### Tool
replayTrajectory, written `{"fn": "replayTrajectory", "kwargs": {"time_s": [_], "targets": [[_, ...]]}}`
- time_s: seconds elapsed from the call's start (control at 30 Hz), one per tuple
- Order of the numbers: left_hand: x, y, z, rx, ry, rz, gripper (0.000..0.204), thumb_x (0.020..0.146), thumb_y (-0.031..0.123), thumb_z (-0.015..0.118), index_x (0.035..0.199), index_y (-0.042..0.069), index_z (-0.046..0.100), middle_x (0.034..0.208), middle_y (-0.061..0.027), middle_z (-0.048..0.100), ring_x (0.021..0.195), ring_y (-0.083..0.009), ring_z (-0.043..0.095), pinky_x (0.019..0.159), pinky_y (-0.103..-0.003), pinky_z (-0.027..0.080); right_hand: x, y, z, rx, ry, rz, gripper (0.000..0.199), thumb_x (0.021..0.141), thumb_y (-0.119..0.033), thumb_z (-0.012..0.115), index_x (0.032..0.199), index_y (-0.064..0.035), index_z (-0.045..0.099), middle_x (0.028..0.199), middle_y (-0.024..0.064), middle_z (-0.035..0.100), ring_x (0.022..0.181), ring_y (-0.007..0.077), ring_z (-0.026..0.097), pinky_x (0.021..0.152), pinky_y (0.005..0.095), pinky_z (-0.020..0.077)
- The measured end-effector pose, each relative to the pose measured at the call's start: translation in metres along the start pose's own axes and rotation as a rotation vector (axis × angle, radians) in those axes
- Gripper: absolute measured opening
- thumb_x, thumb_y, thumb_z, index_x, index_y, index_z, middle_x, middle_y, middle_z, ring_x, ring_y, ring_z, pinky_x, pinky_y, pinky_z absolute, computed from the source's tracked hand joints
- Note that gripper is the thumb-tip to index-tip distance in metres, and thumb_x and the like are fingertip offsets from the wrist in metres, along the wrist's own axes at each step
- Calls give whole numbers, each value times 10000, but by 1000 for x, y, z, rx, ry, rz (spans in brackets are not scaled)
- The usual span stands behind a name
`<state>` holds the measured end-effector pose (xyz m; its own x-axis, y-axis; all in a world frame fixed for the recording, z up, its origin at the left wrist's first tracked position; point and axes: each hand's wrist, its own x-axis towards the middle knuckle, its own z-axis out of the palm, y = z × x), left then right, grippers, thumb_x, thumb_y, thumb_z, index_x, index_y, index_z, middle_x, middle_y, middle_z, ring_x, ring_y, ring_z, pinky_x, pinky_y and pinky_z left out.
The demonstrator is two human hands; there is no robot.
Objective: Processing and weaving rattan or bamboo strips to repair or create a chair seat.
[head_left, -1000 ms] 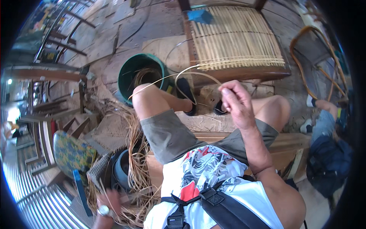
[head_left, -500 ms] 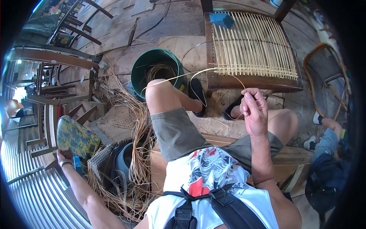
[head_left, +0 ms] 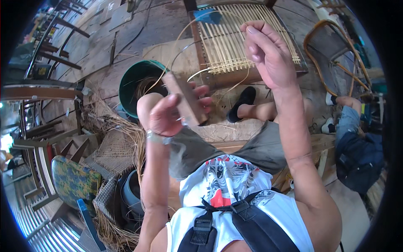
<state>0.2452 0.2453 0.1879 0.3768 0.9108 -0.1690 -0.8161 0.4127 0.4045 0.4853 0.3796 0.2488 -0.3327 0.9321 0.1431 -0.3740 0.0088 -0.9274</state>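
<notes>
My left hand [head_left: 166,114], slightly blurred, is closed around a flat wooden block [head_left: 184,97] above my left knee. The block is tilted, its far end near the green bucket. Farther forward, my right hand [head_left: 272,54] is raised over a wooden seat frame [head_left: 235,79] and pinches a thin cane strand [head_left: 181,34]. The strand arcs left from my fingertips and drops toward the block. Pale cane strips [head_left: 226,35] run across the frame, with crosswise weaving along its near edge. A blue cloth or piece of tape [head_left: 208,17] lies at its far left corner.
A green bucket [head_left: 126,90] holding coiled cane stands left of the frame. Loose cane [head_left: 134,143] is heaped beside a camouflage-patterned cushion [head_left: 75,176]. At right are a cane-backed chair [head_left: 331,42] and another person's arm [head_left: 349,102]. Wooden chair frames stand at left.
My left hand has come from the cushion at far left to the middle, now holding the wooden block. My right hand has risen forward over the seat, and the strand's loop has lifted.
</notes>
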Motion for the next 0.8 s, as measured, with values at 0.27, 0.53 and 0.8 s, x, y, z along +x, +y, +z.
{"fn": "replayTrajectory", "kwargs": {"time_s": [0.27, 0.53, 0.8], "targets": [[63, -17, -20, -216, -160, -169, 702, 884, 289, 623, 1432, -55, 352, 1407, -288, 454, 1213, -427, 544, 1060, -572, 409, -40, -26, 14, -72, -2, -170, 147, 1005, -135, 537, 1035, -31, 638, 696, -54, 490, 608, 11, 406, 519, 173, 315], [134, 39, -44, 970, 583, -57, 376, 808, 411, 778, 945, 74, 681, 789, -42, 679, 639, -113, 622, 557, -229, 495, -66, -11, -4, 37, 109, -135, 134, 992, -136, 564, 1052, -39, 634, 861, -27, 613, 628, 10, 448, 520, 164, 341], [178, 35, -49, 1368, 674, -363, 498, 728, 573, 776, 852, 101, 676, 673, 14, 584, 523, -91, 526, 484, -227, 443, -85, -1, -11, 98, 174, -30, 104, 990, -121, 555, 1023, -50, 624, 782, -34, 568, 620, 12, 456, 502, 162, 348]]}}
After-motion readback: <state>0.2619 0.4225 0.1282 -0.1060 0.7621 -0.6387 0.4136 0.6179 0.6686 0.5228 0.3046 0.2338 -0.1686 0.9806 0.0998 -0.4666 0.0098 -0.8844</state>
